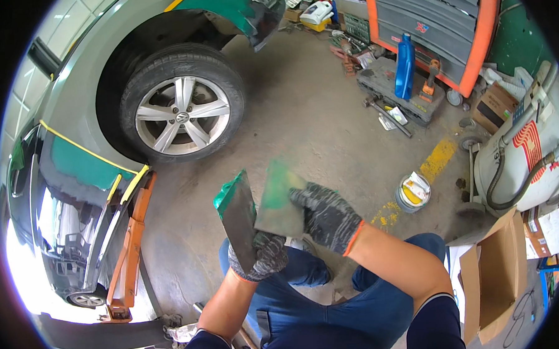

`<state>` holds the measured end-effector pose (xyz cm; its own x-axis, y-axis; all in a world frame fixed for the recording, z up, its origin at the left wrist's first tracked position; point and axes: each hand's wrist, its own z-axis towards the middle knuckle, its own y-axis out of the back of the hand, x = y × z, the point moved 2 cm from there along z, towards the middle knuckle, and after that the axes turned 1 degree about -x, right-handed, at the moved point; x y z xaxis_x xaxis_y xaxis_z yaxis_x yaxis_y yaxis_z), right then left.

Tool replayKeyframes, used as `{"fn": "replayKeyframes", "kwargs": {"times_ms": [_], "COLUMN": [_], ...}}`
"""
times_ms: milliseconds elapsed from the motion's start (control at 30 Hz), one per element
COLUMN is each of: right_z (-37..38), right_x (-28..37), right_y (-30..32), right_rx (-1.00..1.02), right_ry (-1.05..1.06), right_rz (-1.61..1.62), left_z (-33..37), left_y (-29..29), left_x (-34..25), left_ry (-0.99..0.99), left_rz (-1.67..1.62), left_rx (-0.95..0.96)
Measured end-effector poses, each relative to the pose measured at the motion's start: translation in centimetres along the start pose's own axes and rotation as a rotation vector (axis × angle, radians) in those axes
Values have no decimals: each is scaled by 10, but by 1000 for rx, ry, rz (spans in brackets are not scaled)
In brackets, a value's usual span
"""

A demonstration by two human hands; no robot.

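Observation:
My left hand (261, 259), in a grey knit glove with an orange cuff, grips a dark flat mixing board (238, 217). Green body filler (230, 193) lies along the board's upper edge. In my right hand (331, 217), gloved the same way, is a thin grey-green filler spreader (280, 215), its upper part smeared green and blurred. The spreader stands close beside the board, its lower corner near my left fingers; whether they touch I cannot tell. Ahead and left is a car's grey body panel (71, 121) with a green patch (82, 163) edged by yellow tape.
The car wheel (183, 110) stands ahead of my hands. An orange metal stand (133, 243) is at left. To the right are a tin (412, 193), a white tank (516, 158) and an open cardboard box (493, 277). A blue bottle (405, 67) stands before the tool cabinet (435, 18).

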<state>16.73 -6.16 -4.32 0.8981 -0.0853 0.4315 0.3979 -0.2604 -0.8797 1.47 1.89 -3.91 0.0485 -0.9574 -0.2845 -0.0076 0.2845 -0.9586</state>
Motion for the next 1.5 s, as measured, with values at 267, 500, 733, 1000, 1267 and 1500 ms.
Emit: {"fn": "replayKeyframes", "kwargs": {"times_ms": [267,500,733,1000,1267,1500], "right_z": [-8,-8,-29,-50,-26,-46], "right_x": [-5,18,36,67,55,40], "right_y": [-3,-8,-25,-33,-24,-52], "right_rx": [-56,71,125,-182,183,226], "right_ry": [63,311,399,946,1103,1309], "right_rz": [-24,-341,-445,-950,-1680,-1628], "left_z": [38,21,-13,-9,-20,-19], "left_y": [-52,-24,48,-18,-25,-36], "left_x": [10,18,22,4,-7,11], "left_ry": [-553,-424,-84,-464,-543,-546], "left_rz": [1309,1447,743,826,1086,1250], "left_rx": [-606,-478,-425,-725,-763,-565]}}
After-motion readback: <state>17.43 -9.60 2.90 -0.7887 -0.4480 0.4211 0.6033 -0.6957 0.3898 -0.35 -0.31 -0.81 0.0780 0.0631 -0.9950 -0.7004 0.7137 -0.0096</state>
